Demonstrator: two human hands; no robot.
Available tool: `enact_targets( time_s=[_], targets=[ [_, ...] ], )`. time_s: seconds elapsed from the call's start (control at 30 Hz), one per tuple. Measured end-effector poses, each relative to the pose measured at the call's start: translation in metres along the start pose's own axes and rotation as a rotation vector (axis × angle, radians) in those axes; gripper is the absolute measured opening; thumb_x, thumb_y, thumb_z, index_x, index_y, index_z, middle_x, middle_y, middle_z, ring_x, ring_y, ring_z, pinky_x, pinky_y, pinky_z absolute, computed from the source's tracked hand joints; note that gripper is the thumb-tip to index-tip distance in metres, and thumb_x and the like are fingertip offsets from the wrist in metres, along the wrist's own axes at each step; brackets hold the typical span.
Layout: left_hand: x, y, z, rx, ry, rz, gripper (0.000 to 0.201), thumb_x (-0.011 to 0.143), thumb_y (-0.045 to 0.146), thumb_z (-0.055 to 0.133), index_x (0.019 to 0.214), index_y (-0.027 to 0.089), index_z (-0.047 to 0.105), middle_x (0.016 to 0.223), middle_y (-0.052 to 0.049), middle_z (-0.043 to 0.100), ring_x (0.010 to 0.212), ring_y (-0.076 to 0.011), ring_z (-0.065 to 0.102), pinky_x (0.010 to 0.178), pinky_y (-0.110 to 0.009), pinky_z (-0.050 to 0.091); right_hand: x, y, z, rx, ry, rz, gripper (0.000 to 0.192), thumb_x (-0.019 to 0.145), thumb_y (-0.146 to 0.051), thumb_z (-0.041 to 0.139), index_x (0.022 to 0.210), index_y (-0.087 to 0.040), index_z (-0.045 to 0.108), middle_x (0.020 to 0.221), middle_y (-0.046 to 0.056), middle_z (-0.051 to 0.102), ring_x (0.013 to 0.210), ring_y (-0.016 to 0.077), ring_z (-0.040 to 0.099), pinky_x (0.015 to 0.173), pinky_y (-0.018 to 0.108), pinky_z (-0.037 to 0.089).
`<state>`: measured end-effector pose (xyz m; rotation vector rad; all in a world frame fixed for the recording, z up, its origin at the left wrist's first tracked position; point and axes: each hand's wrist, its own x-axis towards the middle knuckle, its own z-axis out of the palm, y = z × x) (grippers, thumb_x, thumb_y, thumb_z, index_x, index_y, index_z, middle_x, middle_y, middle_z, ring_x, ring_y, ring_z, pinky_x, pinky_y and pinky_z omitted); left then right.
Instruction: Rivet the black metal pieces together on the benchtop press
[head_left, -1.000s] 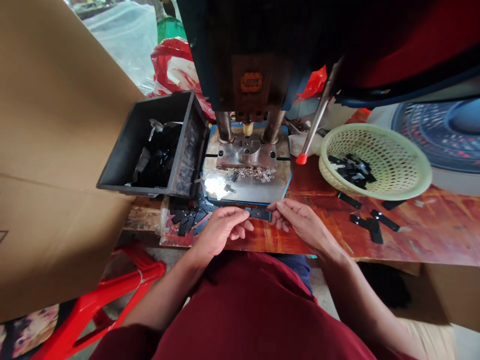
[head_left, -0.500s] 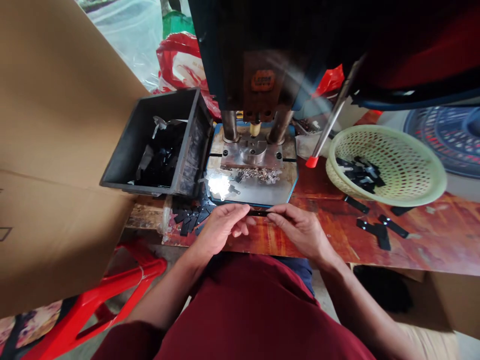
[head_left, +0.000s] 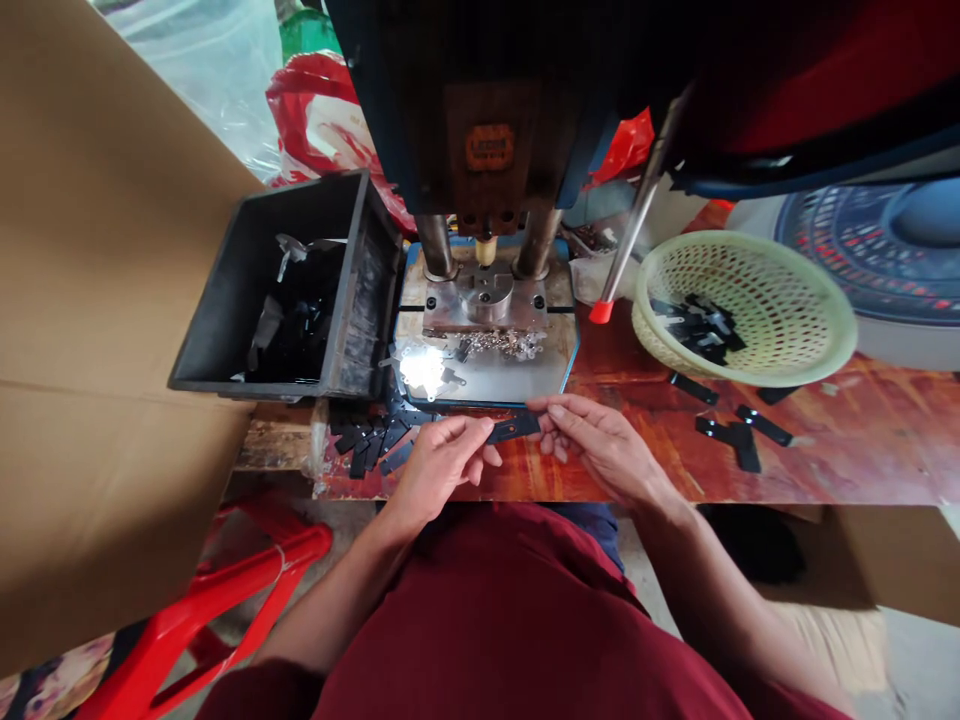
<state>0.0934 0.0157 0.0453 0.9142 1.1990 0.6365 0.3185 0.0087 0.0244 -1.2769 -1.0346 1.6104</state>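
Note:
My left hand (head_left: 442, 462) pinches a flat black plate (head_left: 514, 428) between thumb and fingers, just in front of the press base. The plate is tilted so that its broad face shows, with a slot or small hole in it. My right hand (head_left: 600, 435) is at the plate's right end, thumb against the index finger; whatever it pinches is too small or hidden to name. Beyond the hands stands a bench press with a metal die (head_left: 486, 296) under its ram. Thin shiny metal tabs (head_left: 424, 372) and small loose metal bits (head_left: 506, 345) lie on the press base (head_left: 517, 380).
Several black plates (head_left: 371, 440) are piled left of my hands, beside a dark bin (head_left: 345, 330). To the right, a pale green basket (head_left: 795, 320) holds black parts, with more black parts (head_left: 739, 435) before it. A red-tipped lever (head_left: 600, 311) hangs down. A red stool (head_left: 292, 550) stands lower left.
The black plate has turned from edge-on to showing its face. My right fingers have shifted from pinching its end to beside that end. The whole view has shifted slightly.

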Motion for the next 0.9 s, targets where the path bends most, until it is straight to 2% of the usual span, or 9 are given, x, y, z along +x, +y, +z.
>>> enact_targets(
  time_s=[0.13, 0.23, 0.33, 0.47, 0.63, 0.73, 0.9],
  targets=[
    [0.000, -0.001, 0.001, -0.004, -0.007, -0.012, 0.050, 0.087, 0.065, 0.072, 0.077, 0.016, 0.072, 0.071, -0.005, 0.072, 0.049, -0.0073, 0.046, 0.049, -0.023, 0.029, -0.003, 0.001, 0.001, -0.067, -0.021, -0.004, 0.042, 0.091, -0.057, 0.072, 0.112, -0.021, 0.075, 0.079, 0.004, 0.075, 0.066, 0.0140, 0.065, 0.061, 0.027, 0.052],
    [0.003, -0.005, 0.000, -0.092, -0.038, 0.002, 0.048, 0.086, 0.063, 0.074, 0.081, 0.015, 0.075, 0.072, -0.006, 0.072, 0.051, -0.0081, 0.049, 0.050, -0.023, 0.031, -0.004, 0.005, 0.002, -0.243, 0.054, -0.173, 0.030, 0.089, -0.051, 0.076, 0.104, -0.025, 0.077, 0.090, 0.004, 0.079, 0.079, 0.0184, 0.072, 0.075, 0.034, 0.060],
    [0.006, -0.009, -0.003, -0.200, -0.033, 0.037, 0.040, 0.080, 0.048, 0.085, 0.101, 0.015, 0.079, 0.075, -0.006, 0.075, 0.057, -0.0110, 0.058, 0.055, -0.024, 0.039, -0.004, 0.010, 0.000, -0.395, 0.082, -0.324, 0.021, 0.091, -0.043, 0.074, 0.104, -0.029, 0.079, 0.101, 0.004, 0.081, 0.092, 0.0214, 0.075, 0.089, 0.039, 0.061],
    [0.006, -0.010, -0.005, -0.185, 0.029, 0.045, 0.045, 0.081, 0.040, 0.084, 0.117, 0.013, 0.077, 0.072, -0.007, 0.076, 0.054, -0.0127, 0.061, 0.057, -0.025, 0.043, -0.004, 0.015, -0.004, -0.302, 0.078, -0.246, 0.031, 0.094, -0.044, 0.068, 0.119, -0.026, 0.073, 0.098, 0.005, 0.080, 0.083, 0.0193, 0.074, 0.078, 0.036, 0.061],
    [0.004, -0.010, -0.004, -0.164, 0.029, 0.041, 0.045, 0.084, 0.038, 0.080, 0.119, 0.011, 0.077, 0.073, -0.010, 0.079, 0.052, -0.0131, 0.062, 0.055, -0.026, 0.043, -0.005, 0.011, -0.005, -0.247, 0.062, -0.165, 0.034, 0.095, -0.047, 0.066, 0.115, -0.021, 0.073, 0.085, 0.004, 0.076, 0.065, 0.0141, 0.061, 0.060, 0.029, 0.050],
    [0.004, -0.011, -0.003, -0.158, 0.017, 0.049, 0.045, 0.085, 0.037, 0.079, 0.121, 0.010, 0.076, 0.074, -0.011, 0.079, 0.053, -0.0134, 0.063, 0.056, -0.026, 0.044, -0.006, 0.008, -0.004, -0.234, 0.051, -0.127, 0.035, 0.096, -0.050, 0.065, 0.115, -0.022, 0.074, 0.078, 0.002, 0.072, 0.059, 0.0127, 0.053, 0.058, 0.029, 0.045],
    [0.007, -0.012, -0.003, -0.147, 0.003, 0.069, 0.046, 0.088, 0.037, 0.076, 0.124, 0.009, 0.074, 0.076, -0.012, 0.080, 0.057, -0.0145, 0.065, 0.058, -0.026, 0.045, -0.008, 0.007, 0.000, -0.211, 0.038, -0.109, 0.037, 0.094, -0.049, 0.069, 0.117, -0.021, 0.072, 0.076, 0.001, 0.071, 0.062, 0.0130, 0.054, 0.062, 0.029, 0.046]
  ],
)
